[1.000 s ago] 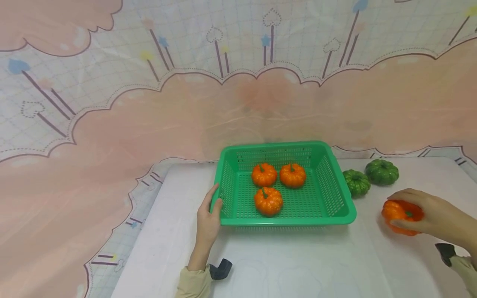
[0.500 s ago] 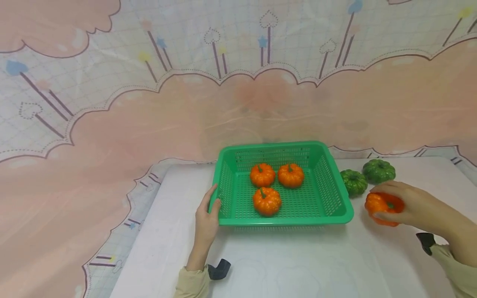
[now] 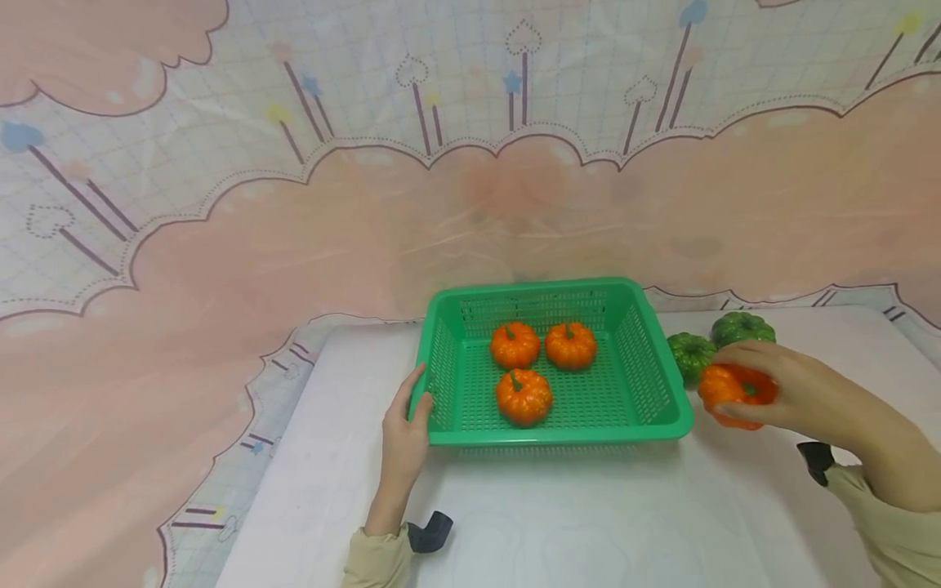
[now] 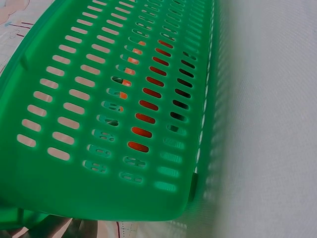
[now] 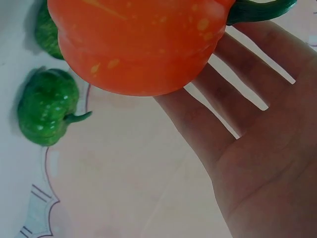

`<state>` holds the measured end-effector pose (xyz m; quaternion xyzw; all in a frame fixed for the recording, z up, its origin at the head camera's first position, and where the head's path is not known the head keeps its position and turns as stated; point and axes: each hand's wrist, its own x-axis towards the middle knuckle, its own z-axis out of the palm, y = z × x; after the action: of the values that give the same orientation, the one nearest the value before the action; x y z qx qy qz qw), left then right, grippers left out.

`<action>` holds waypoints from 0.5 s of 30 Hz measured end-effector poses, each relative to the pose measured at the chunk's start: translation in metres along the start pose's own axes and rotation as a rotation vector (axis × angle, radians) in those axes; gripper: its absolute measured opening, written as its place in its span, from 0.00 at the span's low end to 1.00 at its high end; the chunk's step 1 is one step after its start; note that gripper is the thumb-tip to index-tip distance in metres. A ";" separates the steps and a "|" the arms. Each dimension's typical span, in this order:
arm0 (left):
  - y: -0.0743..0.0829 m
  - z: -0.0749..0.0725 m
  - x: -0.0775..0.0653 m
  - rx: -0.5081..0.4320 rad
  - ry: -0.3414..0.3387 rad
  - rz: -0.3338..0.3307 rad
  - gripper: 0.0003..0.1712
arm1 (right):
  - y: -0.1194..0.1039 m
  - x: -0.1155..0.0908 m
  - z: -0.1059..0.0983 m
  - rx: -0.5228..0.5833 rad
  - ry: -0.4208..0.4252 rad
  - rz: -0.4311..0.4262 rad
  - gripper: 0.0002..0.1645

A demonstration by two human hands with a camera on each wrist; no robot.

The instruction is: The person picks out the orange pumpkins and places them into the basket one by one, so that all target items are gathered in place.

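Observation:
In the head view a green plastic basket (image 3: 559,438) holds three orange pumpkins, one of them at the front (image 3: 524,398). My left hand (image 3: 404,437) grips its left rim, thumb over the near side. The left wrist view shows the slotted basket wall (image 4: 74,109) close up, with only dark bits of the fingers at the bottom. To the right of the basket, my right hand (image 3: 794,388) holds another orange pumpkin (image 3: 716,392), raised above the table. The right wrist view shows that pumpkin (image 5: 138,49) against the fingers, its green stem pointing right.
Two green pumpkins sit beyond the right hand, one by the basket's right side (image 3: 689,354) and one farther right (image 3: 742,328). The white table (image 3: 559,523) ends at a patterned curtain (image 3: 331,229) behind the basket.
My right hand has carried the orange pumpkin leftward and slightly up, closer to the basket's right side. The left hand stays on the rim, and the basket's contents look the same.

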<state>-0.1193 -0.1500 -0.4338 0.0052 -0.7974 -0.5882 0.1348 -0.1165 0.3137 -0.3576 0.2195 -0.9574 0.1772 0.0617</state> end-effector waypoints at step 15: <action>0.002 -0.001 -0.001 -0.004 0.000 0.000 0.26 | -0.019 0.017 -0.009 0.014 0.015 -0.057 0.23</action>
<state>-0.1183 -0.1499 -0.4322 0.0048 -0.7962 -0.5898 0.1348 -0.1227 0.2939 -0.3398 0.2457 -0.9490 0.1838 0.0721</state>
